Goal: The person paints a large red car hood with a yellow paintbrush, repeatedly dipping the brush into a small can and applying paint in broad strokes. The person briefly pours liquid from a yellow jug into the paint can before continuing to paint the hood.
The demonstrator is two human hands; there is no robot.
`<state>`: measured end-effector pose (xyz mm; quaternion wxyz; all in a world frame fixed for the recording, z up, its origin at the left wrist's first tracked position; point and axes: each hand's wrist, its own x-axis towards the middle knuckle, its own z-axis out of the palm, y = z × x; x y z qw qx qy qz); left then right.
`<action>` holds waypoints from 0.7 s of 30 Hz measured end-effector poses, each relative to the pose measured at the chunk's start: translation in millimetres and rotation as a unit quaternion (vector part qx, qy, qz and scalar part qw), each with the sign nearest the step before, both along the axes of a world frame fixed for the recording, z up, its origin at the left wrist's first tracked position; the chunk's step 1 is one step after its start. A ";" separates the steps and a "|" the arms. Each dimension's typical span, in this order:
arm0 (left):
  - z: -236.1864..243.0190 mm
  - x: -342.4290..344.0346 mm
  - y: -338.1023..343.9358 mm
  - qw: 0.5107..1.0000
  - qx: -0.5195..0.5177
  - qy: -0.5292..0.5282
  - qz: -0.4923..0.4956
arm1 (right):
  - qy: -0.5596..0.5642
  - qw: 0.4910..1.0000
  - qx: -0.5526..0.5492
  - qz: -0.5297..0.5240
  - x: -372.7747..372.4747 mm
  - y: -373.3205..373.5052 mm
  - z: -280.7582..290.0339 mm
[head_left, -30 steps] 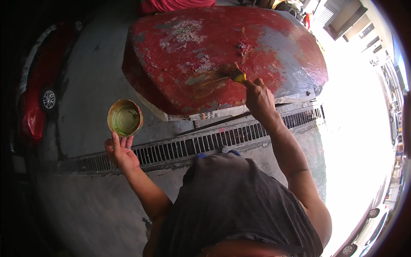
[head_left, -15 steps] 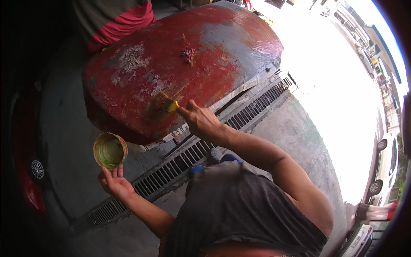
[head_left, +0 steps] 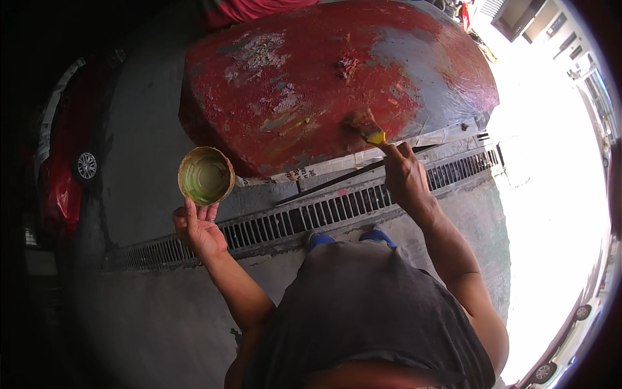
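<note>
A round, open-topped tin [head_left: 228, 188] is held up by my left hand [head_left: 203, 235], its fingers at the tin's lower side. Greenish-yellow residue coats the inside. My right hand [head_left: 408, 176] grips a paintbrush [head_left: 374, 135] with a yellow part near the bristles. The bristle end touches or hovers just over a large, curved red car hood [head_left: 311, 78]; which of the two I cannot tell. Bubbled, wrinkled paint marks the hood, with bare grey patches and a crumpled clump of peeled paint [head_left: 348, 65]. Printed paper [head_left: 324, 167] runs along its near edge.
A slotted drain grate [head_left: 278, 225] crosses the concrete floor between my blue shoes [head_left: 321, 240] and the hood. A red car [head_left: 68, 159] stands at the left. Another person's red clothing [head_left: 259, 9] shows beyond the hood. Bright sunlit ground and a white car [head_left: 570, 343] lie at the right.
My right hand has brought the brush rightward along the hood, toward its near edge. The whole view has turned and shifted; the tin stays in my left hand.
</note>
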<state>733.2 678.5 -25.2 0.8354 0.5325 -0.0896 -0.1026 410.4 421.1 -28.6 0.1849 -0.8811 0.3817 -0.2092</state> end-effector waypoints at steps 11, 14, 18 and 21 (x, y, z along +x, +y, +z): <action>28.7 -149.4 -20.5 0.995 -0.011 0.015 0.103 | -0.033 0.975 0.004 0.218 84.9 -26.6 -0.3; 34.3 -167.7 -15.6 0.993 0.012 0.024 0.117 | 0.019 0.954 0.013 0.297 127.9 -12.5 7.6; 31.7 -164.6 -15.4 0.991 0.010 0.010 0.135 | 0.035 0.960 -0.001 0.279 107.9 -27.3 3.3; 24.8 -149.2 -10.8 0.992 0.013 0.020 0.123 | 0.029 0.985 -0.009 0.172 27.7 -66.7 -4.4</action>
